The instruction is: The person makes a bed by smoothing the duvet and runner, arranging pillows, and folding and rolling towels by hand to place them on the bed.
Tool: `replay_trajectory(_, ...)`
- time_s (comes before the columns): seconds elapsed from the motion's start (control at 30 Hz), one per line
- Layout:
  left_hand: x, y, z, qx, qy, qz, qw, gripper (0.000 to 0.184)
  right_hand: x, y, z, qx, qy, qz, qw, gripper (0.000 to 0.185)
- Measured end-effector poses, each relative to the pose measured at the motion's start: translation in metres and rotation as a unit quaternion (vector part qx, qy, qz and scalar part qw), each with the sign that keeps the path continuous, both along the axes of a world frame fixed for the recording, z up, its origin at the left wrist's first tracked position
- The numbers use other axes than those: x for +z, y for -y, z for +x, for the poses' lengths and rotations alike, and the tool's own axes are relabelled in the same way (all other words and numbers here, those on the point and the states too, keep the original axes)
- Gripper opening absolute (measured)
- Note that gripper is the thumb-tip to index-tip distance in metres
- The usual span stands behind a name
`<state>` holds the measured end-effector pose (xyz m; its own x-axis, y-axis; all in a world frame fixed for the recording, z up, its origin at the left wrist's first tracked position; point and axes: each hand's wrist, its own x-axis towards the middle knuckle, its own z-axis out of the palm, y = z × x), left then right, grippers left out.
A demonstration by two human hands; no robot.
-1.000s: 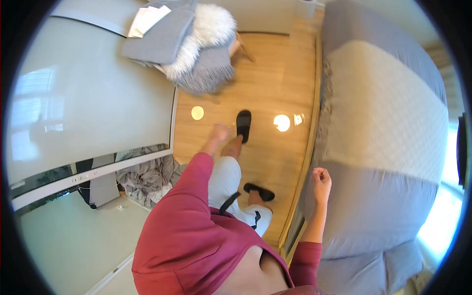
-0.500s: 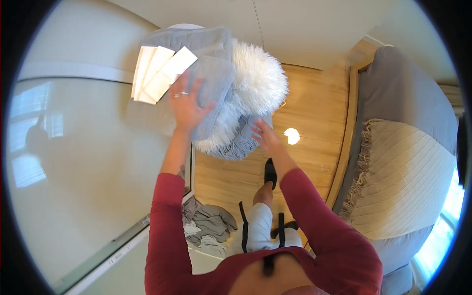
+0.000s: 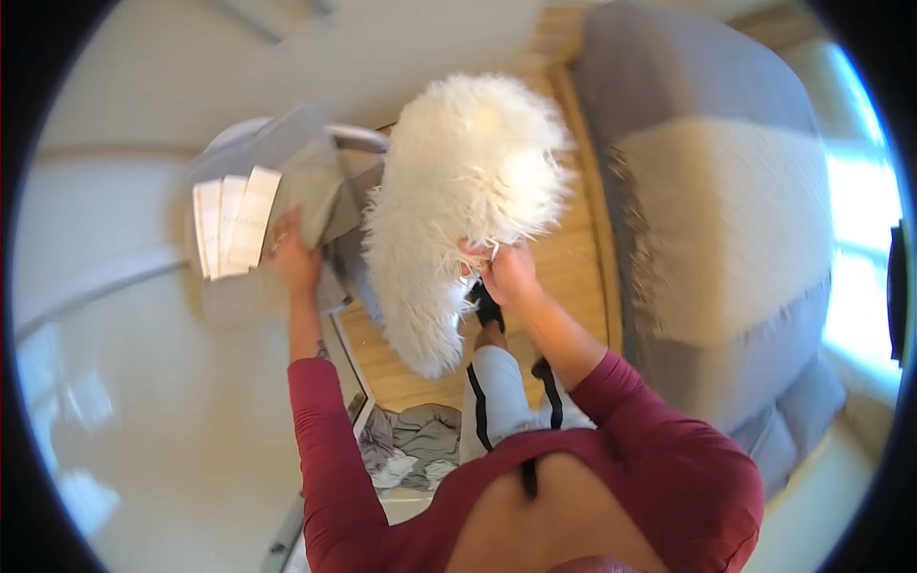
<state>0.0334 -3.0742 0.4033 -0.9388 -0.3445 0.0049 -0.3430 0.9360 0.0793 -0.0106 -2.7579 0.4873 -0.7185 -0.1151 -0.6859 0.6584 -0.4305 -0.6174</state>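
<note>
Our R hand (image 3: 514,274) has its fingers closed on the near edge of the white fur (image 3: 454,181), held up just off the chair's (image 3: 237,132) R edge. Prob. light, soft & floppy (long shaggy pile, so a bit slippery); best pinched deep, at the backing. Our L hand (image 3: 300,263) is by the grey cloth's (image 3: 308,196) near R corner, fingers too blurred to tell if gripping. Flat, smooth, stiff-looking pale strips (image 3: 251,215) fan toward its L edge.
</note>
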Motion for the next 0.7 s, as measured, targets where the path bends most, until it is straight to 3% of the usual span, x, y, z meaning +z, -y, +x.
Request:
replay_trajectory(0.03,-0.015,0.014,0.005,-0.014,-0.030,0.091,0.995,0.079,0.013,-0.028,0.002,-0.003,-0.025,-0.059,0.998,0.033)
replay_trajectory(0.07,-0.023,0.013,0.008,0.001,-0.001,0.091,0.996,0.073,0.028,-0.062,0.005,-0.019,-0.058,-0.111,0.992,0.039)
replay_trajectory(0.1,-0.048,0.024,0.014,-0.042,-0.037,0.106,0.993,0.077,0.050,-0.094,0.008,-0.082,-0.072,-0.078,0.991,0.039)
replay_trajectory(0.13,-0.092,0.060,0.021,-0.092,0.008,0.250,0.964,0.075,0.076,-0.124,0.012,-0.084,-0.081,-0.037,0.993,0.040)
replay_trajectory(0.17,-0.086,0.048,0.025,-0.053,0.067,0.223,0.971,0.077,0.097,-0.160,0.018,-0.087,-0.087,0.008,0.992,0.040)
replay_trajectory(0.2,-0.118,0.062,0.024,0.007,0.096,0.342,0.935,0.073,0.111,-0.201,0.030,-0.155,-0.094,0.043,0.982,0.040)
replay_trajectory(0.3,-0.072,0.014,0.017,0.019,0.189,0.266,0.945,0.069,0.166,-0.302,0.087,-0.200,-0.071,0.145,0.966,0.039)
replay_trajectory(0.37,-0.054,-0.017,0.001,0.018,0.201,0.264,0.943,0.066,0.242,-0.338,0.124,-0.352,-0.071,0.261,0.896,0.038)
replay_trajectory(0.4,-0.045,-0.042,-0.008,0.011,0.201,0.263,0.944,0.064,0.241,-0.379,0.146,-0.333,-0.090,0.469,0.813,0.031)
replay_trajectory(0.43,-0.035,-0.075,-0.017,0.000,0.200,0.268,0.942,0.063,0.248,-0.421,0.172,-0.298,-0.099,0.654,0.689,0.027)
replay_trajectory(0.5,-0.027,-0.156,-0.038,-0.037,0.195,0.306,0.931,0.060,0.261,-0.506,0.222,-0.360,-0.179,0.646,0.649,0.026)
replay_trajectory(0.57,-0.037,-0.305,-0.030,-0.064,0.161,0.408,0.896,0.049,0.302,-0.569,0.250,-0.428,-0.059,0.683,0.589,0.032)
replay_trajectory(0.6,-0.033,-0.386,-0.026,-0.068,0.127,0.482,0.864,0.041,0.294,-0.627,0.268,-0.424,-0.073,0.771,0.470,0.030)
replay_trajectory(0.63,-0.037,-0.450,-0.025,-0.138,0.129,0.479,0.857,0.034,0.286,-0.690,0.289,-0.408,-0.084,0.842,0.343,0.028)
replay_trajectory(0.7,-0.055,-0.587,0.004,-0.221,0.159,0.548,0.791,0.032,0.287,-0.789,0.328,-0.417,-0.136,0.815,0.378,0.031)
